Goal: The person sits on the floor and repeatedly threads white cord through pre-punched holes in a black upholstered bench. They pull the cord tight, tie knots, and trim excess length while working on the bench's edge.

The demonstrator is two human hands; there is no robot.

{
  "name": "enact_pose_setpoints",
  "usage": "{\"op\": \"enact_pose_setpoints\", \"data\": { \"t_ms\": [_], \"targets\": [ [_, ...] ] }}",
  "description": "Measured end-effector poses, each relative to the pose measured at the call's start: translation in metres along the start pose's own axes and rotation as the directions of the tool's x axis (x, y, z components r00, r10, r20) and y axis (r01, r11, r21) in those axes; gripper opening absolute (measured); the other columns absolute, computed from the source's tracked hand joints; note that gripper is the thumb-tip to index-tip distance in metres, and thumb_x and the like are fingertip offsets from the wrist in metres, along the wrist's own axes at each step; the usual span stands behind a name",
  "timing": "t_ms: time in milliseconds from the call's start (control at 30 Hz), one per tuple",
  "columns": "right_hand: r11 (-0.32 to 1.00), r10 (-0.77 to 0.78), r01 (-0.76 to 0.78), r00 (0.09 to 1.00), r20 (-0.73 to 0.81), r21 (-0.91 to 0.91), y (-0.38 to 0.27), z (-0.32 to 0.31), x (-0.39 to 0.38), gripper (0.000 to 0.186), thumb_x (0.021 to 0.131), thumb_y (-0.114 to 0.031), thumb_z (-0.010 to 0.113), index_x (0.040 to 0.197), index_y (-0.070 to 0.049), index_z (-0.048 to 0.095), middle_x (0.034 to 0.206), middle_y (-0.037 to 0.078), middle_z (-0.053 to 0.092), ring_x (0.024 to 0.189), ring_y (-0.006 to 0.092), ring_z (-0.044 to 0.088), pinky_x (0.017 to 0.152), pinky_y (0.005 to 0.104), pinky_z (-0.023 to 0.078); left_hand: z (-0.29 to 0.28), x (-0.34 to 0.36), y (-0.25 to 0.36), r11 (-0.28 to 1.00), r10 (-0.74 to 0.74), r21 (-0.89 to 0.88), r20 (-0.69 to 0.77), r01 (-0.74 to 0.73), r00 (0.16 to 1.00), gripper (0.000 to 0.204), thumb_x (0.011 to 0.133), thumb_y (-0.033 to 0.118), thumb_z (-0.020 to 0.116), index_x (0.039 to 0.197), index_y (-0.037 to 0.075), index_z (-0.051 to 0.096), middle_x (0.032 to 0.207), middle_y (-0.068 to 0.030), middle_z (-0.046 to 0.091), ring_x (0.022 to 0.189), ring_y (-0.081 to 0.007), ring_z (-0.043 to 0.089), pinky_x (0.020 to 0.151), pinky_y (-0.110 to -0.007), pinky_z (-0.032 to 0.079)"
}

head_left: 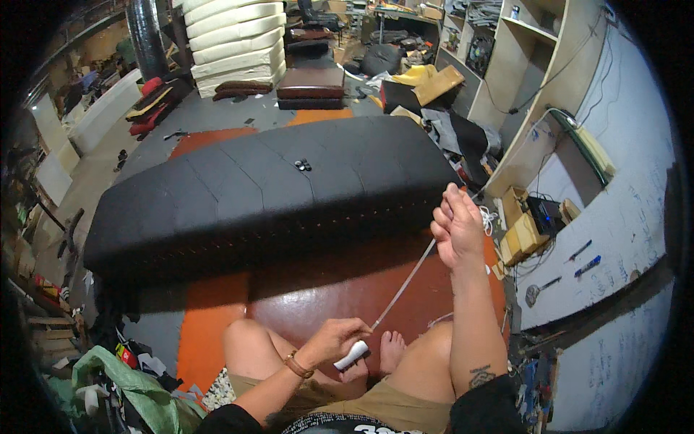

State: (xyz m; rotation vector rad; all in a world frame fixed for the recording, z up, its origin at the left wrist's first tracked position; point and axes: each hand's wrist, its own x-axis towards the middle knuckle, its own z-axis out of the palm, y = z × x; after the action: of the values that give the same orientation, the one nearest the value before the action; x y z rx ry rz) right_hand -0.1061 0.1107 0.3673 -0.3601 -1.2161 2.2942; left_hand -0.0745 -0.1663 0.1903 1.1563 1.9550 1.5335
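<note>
A thin white cord (405, 284) runs taut and slanting between my two hands. My right hand (457, 228) is raised near the right end of a long black upholstered seat, its fingers closed on the cord's upper part. Low down, above my bare feet, my left hand (340, 340) grips the cord's lower part at its fingertips. A smooth white object (352, 356) shows under that hand; its kind I cannot make out. The black upholstered seat (253, 173) lies across in front of me, with stitched lines on top and a row of small marks along its near side. Several small round buttons (302, 166) rest on it.
Beneath me lies red-brown and orange sheeting (289, 293). A green sack (126, 383) slumps at the left. At the right are a bundle of white cord (489, 219), a cardboard box (522, 239) and a pale board (578, 282) with tools. White foam blocks (235, 43) are stacked behind.
</note>
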Motion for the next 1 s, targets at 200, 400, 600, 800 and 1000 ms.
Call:
{"op": "enact_pose_setpoints", "data": {
  "t_ms": [200,400,600,800,1000],
  "targets": [
    [0.712,0.052,0.067,0.987,0.149,-0.699,-0.004,-0.003,-0.031,0.028,0.102,-0.016,0.064,0.124,0.002,0.065,0.089,0.004,0.072,0.061,0.0031,0.052,0.052,0.0205,0.044,-0.058,0.074,-0.046,0.926,0.183,0.363,-0.187,-0.105,0.965,0.025,0.092,0.015,0.072,0.114,0.002,0.071,0.111,-0.0155,0.074,0.096,-0.0277,0.072,0.087,-0.037,0.057],
    [0.753,0.076,0.102,0.968,0.240,-0.650,-0.003,0.022,-0.070,0.021,0.098,-0.008,0.067,0.117,0.000,0.072,0.093,0.008,0.077,0.069,0.0041,0.061,0.058,0.0226,0.050,-0.204,0.192,-0.069,0.889,0.137,0.393,-0.721,0.237,0.680,0.025,0.090,0.014,0.073,0.112,0.001,0.073,0.101,-0.0165,0.076,0.097,-0.0298,0.074,0.085,-0.037,0.056],
    [0.631,0.018,0.194,0.964,0.264,-0.751,-0.007,0.003,-0.068,0.013,0.096,-0.005,0.068,0.107,0.000,0.075,0.088,0.008,0.078,0.070,0.0109,0.068,0.063,0.0250,0.055,-0.238,0.269,-0.082,0.625,0.051,0.673,-0.540,0.395,0.840,0.032,0.085,0.021,0.079,0.117,0.017,0.076,0.100,-0.0147,0.069,0.100,-0.0359,0.068,0.088,-0.045,0.055],
    [0.549,-0.019,0.252,0.957,0.289,-0.797,-0.013,0.001,-0.059,0.012,0.088,-0.004,0.075,0.099,0.000,0.077,0.081,0.009,0.074,0.072,0.0131,0.069,0.065,0.0275,0.052,-0.240,0.288,-0.101,0.563,0.019,0.705,-0.533,0.431,0.846,0.020,0.087,0.023,0.076,0.106,0.015,0.080,0.103,-0.0141,0.069,0.102,-0.0359,0.067,0.090,-0.045,0.055],
    [0.576,-0.076,0.327,0.934,0.349,-0.749,-0.011,0.006,-0.058,0.010,0.088,-0.003,0.076,0.097,0.001,0.078,0.078,0.006,0.071,0.069,0.0113,0.062,0.063,0.0267,0.048,-0.247,0.288,-0.109,0.606,-0.011,0.681,-0.510,0.412,0.860,0.018,0.091,0.019,0.071,0.102,0.008,0.078,0.105,-0.0158,0.070,0.102,-0.0377,0.067,0.088,-0.048,0.055]
  ]
}}
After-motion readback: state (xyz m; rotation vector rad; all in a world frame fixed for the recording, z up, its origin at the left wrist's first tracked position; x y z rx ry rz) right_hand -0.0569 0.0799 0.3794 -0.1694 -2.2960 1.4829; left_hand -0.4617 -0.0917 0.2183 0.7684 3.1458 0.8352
